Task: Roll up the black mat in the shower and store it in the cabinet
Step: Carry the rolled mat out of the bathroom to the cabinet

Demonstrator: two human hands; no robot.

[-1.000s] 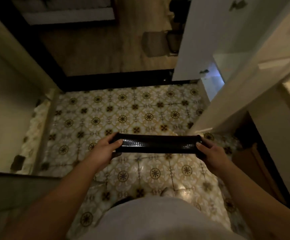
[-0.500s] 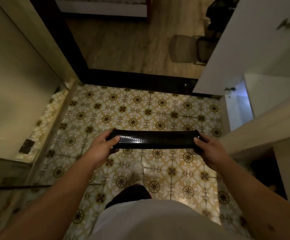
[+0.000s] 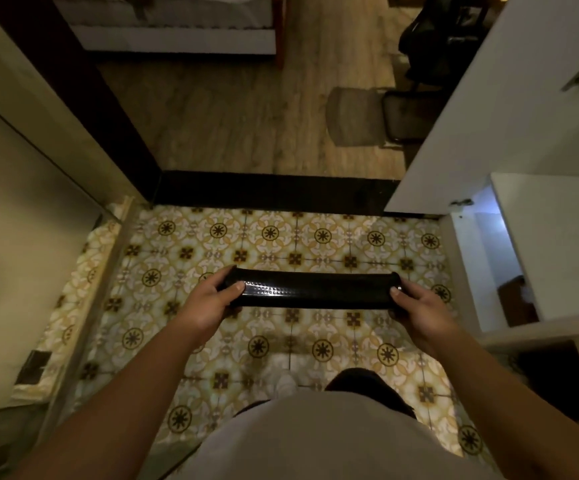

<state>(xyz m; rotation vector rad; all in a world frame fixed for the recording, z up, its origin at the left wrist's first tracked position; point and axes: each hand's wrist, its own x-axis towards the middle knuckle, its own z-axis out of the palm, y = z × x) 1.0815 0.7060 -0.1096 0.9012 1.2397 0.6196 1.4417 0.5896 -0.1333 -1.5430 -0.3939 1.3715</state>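
Two hands hold the rolled black mat (image 3: 310, 289) level in the air above the patterned tile floor (image 3: 281, 244), one at each end. Left-hand fingers (image 3: 227, 275) wrap over the far side of the roll's left end, with the thumb pressed on the near face, so the left hand (image 3: 211, 299) is closed around it. At the other end the right hand (image 3: 419, 310) grips the same way, thumb on top and the rest curled underneath. The mat is a tight, dimpled tube, lying crosswise and touching nothing but the hands. Bare forearms run back from it toward a pale shirt (image 3: 333, 441) at the bottom edge. To the right stands a white cabinet (image 3: 558, 244) with its door (image 3: 509, 109) swung open. Ahead, a dark threshold (image 3: 274, 192) divides the tiles from a wooden floor (image 3: 246, 116).
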